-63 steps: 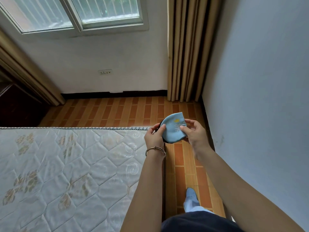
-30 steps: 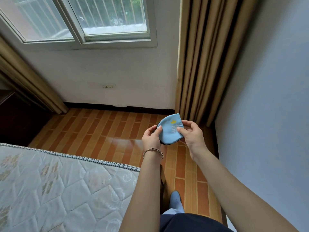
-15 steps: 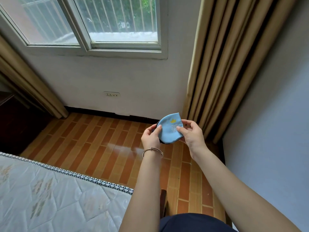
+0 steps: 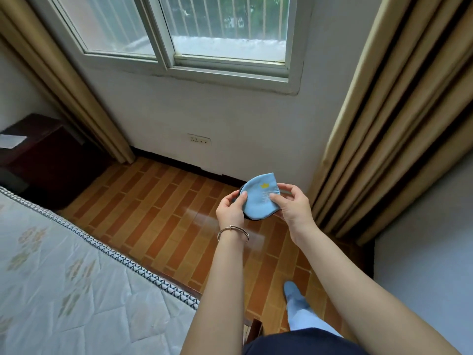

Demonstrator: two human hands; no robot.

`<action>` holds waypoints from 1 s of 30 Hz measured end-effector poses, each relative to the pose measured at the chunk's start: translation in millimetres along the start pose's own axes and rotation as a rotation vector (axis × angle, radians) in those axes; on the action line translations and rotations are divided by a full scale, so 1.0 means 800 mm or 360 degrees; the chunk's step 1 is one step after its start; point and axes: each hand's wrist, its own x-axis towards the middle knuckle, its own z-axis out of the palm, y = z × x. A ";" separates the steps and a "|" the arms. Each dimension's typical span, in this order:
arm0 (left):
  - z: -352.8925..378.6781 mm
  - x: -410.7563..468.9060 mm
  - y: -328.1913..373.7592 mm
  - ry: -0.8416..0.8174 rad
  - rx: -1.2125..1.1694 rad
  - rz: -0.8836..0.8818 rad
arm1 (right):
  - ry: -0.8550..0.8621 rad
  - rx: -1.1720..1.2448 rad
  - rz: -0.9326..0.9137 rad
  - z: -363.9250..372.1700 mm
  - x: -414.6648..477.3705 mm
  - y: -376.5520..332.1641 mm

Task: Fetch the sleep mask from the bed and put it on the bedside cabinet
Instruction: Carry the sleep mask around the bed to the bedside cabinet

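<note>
A light blue sleep mask [image 4: 258, 198], folded, with a small yellow mark and a dark underside, is held up over the floor in front of me. My left hand [image 4: 230, 208], with a bangle on the wrist, pinches its left edge. My right hand [image 4: 291, 203] grips its right side. The dark wooden bedside cabinet [image 4: 38, 155] stands at the far left by the wall, with a white paper [image 4: 11, 140] on top. The bed [image 4: 64, 278], with a white quilted mattress, fills the lower left.
Tan curtains hang at the left [image 4: 64, 80] and right [image 4: 396, 124] of a window [image 4: 184, 29]. A wall socket [image 4: 199, 140] sits low under the sill. Brown brick-pattern floor [image 4: 158, 213] runs between bed and wall. A grey wall [image 4: 422, 239] stands close on the right.
The view has swung left and up, bringing the bedside cabinet into sight at the far left. Both hands keep holding the mask in the same way. My blue-slippered foot is stepping forward.
</note>
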 end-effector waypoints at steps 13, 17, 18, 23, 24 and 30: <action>0.101 0.139 0.056 0.0391 -0.0161 0.0143 | -0.0428 -0.0208 0.0018 0.040 0.205 -0.075; 0.114 0.171 0.067 0.0511 -0.0184 0.0180 | -0.0548 -0.0248 0.0027 0.059 0.247 -0.089; 0.114 0.176 0.070 0.0540 -0.0192 0.0183 | -0.0576 -0.0257 0.0033 0.064 0.254 -0.090; 0.100 0.192 0.085 0.0697 -0.0260 0.0249 | -0.0755 -0.0303 0.0055 0.097 0.271 -0.090; 0.096 0.194 0.087 0.0726 -0.0267 0.0260 | -0.0786 -0.0308 0.0060 0.104 0.272 -0.089; 0.053 0.217 0.108 0.0880 -0.0279 0.0249 | -0.0948 -0.0364 0.0097 0.162 0.281 -0.077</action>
